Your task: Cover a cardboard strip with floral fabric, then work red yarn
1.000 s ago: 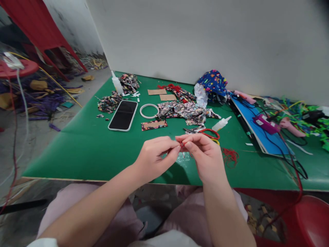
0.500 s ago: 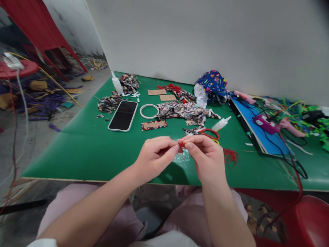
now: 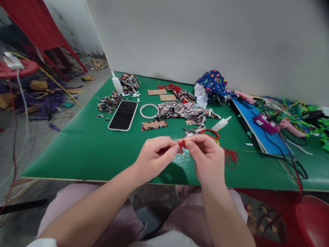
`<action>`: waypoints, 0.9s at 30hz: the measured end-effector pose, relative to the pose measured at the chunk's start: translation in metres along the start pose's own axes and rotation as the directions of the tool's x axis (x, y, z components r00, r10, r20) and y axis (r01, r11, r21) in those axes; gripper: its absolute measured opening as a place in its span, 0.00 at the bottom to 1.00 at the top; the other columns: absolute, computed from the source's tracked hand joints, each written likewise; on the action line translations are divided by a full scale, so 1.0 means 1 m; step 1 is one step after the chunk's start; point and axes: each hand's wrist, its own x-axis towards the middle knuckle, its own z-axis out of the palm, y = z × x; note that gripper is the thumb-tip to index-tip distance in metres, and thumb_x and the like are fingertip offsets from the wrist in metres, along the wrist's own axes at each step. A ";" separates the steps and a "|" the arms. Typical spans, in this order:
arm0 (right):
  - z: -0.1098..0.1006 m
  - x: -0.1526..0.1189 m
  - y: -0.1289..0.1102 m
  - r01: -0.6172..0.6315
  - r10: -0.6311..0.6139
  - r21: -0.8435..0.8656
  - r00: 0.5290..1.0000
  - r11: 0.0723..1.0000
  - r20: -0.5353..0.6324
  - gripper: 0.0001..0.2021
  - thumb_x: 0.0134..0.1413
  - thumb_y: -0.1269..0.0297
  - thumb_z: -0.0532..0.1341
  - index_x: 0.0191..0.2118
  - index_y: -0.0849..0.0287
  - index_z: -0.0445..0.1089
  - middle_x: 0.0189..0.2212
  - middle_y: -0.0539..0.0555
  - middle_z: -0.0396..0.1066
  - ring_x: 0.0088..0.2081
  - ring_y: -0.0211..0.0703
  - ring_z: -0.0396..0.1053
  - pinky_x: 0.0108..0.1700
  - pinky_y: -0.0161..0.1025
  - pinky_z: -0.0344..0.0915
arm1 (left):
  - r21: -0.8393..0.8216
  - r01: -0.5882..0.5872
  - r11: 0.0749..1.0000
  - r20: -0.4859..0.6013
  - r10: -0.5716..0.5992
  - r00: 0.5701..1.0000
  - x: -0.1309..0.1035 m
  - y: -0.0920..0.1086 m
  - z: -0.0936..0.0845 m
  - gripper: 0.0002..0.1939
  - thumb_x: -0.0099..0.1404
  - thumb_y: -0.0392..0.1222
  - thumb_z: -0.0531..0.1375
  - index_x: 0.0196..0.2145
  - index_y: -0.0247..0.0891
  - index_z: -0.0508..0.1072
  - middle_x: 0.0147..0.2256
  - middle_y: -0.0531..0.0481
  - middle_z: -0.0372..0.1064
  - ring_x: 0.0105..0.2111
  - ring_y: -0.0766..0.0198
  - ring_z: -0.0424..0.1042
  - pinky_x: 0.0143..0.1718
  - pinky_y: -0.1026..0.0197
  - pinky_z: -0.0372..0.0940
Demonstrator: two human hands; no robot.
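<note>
My left hand [image 3: 157,155] and my right hand [image 3: 207,156] meet above the green table [image 3: 102,151], each pinching a small bundle of red thread [image 3: 182,144] between thumb and fingers. Thin loose ends hang below the fingertips. Just behind my right hand lie scissors [image 3: 209,133] with red handles, beside a white glue bottle [image 3: 221,124]. More red thread [image 3: 231,157] rests right of my right hand. A floral strip with a brown patch [image 3: 154,125], a white ring [image 3: 149,111] and patterned fabric [image 3: 182,111] lie farther back.
A phone [image 3: 123,116] lies at the left, near floral scraps [image 3: 109,103] and another glue bottle [image 3: 117,83]. Blue printed cloth [image 3: 213,84] sits at the back. On the right are a blue folder [image 3: 267,132], cables, a purple device [image 3: 266,124] and green cords.
The fingertips of my right hand have shifted slightly, and a little more of the red thread shows between my hands. The objects on the table have not moved.
</note>
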 end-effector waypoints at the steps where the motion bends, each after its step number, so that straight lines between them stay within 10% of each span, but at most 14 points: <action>1: 0.000 0.000 0.000 -0.002 0.002 -0.011 1.000 1.000 -0.007 0.03 0.49 0.68 0.64 0.30 0.53 0.73 0.27 0.46 0.76 0.31 0.34 0.74 0.33 0.30 0.71 | 0.000 -0.001 1.000 0.000 0.001 1.000 0.000 0.000 0.000 0.10 0.60 0.32 0.55 0.23 0.34 0.73 0.20 0.54 0.69 0.19 0.73 0.63 0.20 0.70 0.57; 27: 0.004 -0.001 0.003 -0.011 0.013 0.033 0.996 0.999 -0.088 0.02 0.46 0.68 0.65 0.29 0.55 0.72 0.26 0.47 0.76 0.27 0.36 0.74 0.30 0.33 0.70 | 0.013 0.019 1.000 0.036 -0.020 0.999 0.000 0.000 0.000 0.11 0.60 0.33 0.54 0.23 0.34 0.73 0.19 0.54 0.67 0.19 0.73 0.62 0.20 0.70 0.57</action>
